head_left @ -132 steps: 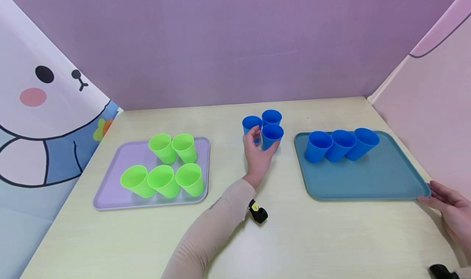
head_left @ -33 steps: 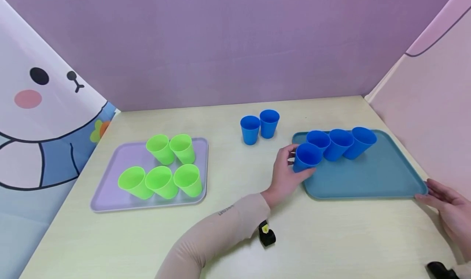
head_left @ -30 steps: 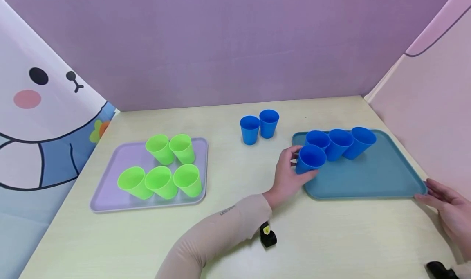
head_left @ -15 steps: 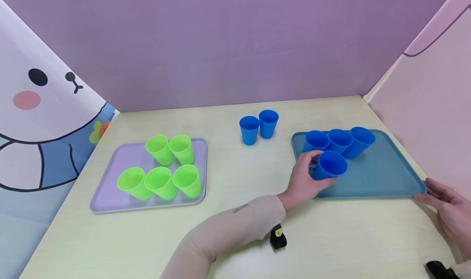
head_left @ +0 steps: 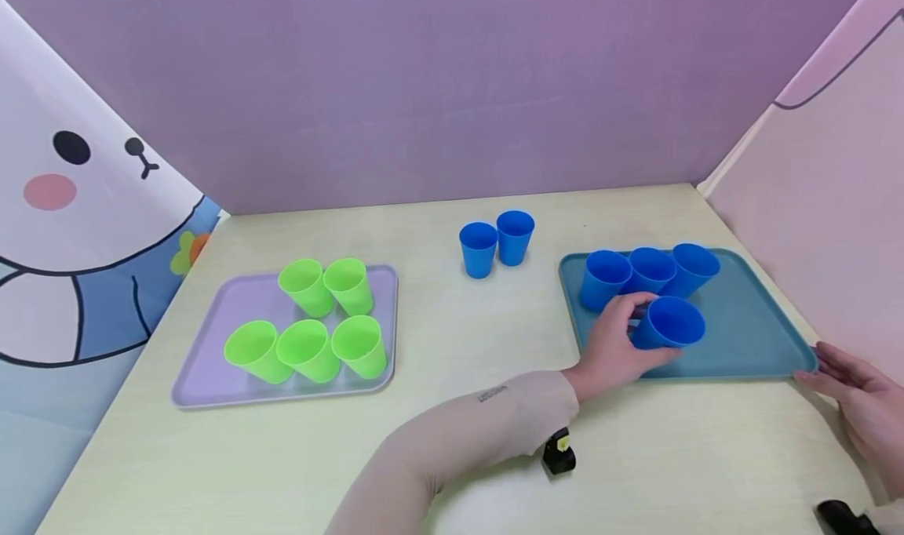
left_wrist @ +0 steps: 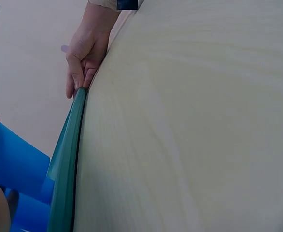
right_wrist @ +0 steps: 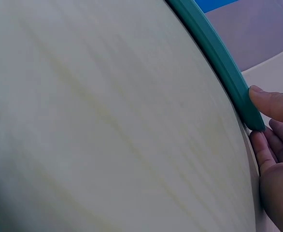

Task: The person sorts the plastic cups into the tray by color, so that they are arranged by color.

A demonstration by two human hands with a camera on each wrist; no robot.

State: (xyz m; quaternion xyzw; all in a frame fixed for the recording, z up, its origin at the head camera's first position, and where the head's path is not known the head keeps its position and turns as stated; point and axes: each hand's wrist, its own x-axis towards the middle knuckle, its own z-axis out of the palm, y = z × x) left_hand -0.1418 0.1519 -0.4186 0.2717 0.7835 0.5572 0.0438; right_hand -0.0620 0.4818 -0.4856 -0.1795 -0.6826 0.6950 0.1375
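My left hand (head_left: 617,347) grips a blue cup (head_left: 667,323) by its sides, thumb in front, over the teal tray (head_left: 741,347). The cup leans to the right, its mouth facing up. Behind it, three blue cups (head_left: 605,276) stand side by side along the tray's back left part. At the tray's near right corner, my right hand (head_left: 865,409) pinches the rim, with the thumb (right_wrist: 274,104) on top and fingertips at the outer edge. The left wrist view shows the held cup (left_wrist: 16,159) close by the tray rim (left_wrist: 66,183).
Two more blue cups (head_left: 479,250) stand on the table at the back middle. On the left lies a lilac tray (head_left: 212,362) with several lime green cups (head_left: 308,351) in two rows. A purple wall (head_left: 452,88) closes off the back.
From the trio at the back middle, my left hand has taken one blue cup and carried it right, over the teal tray. My right hand stays at the tray's corner.
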